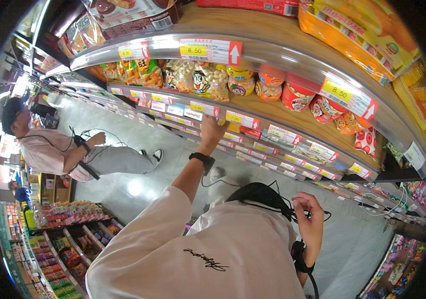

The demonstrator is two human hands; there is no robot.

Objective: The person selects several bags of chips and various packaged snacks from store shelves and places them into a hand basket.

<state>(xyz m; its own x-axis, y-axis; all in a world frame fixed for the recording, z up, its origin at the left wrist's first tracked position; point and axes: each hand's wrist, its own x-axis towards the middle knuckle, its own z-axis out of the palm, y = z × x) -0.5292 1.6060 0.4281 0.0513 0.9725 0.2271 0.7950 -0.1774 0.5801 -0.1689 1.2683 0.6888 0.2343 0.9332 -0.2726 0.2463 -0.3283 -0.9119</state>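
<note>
My left hand reaches to a lower tier of the store shelf, just under a clear price-label strip. Its fingertips are partly hidden there, beside a yellow package, so a grip cannot be made out. White boxes bearing print stand left of the fingers. My right hand is raised at my right side with loosely curled fingers. Black cables pass by its palm; whether it holds them is unclear. Each wrist wears a black strap, the left one with a small dark unit.
Bagged snacks and round lidded jars line the tier above. Large packaged goods lie on the top tier. A person stands in the aisle at left. Snack racks rise at lower left, and a white cable hangs at right.
</note>
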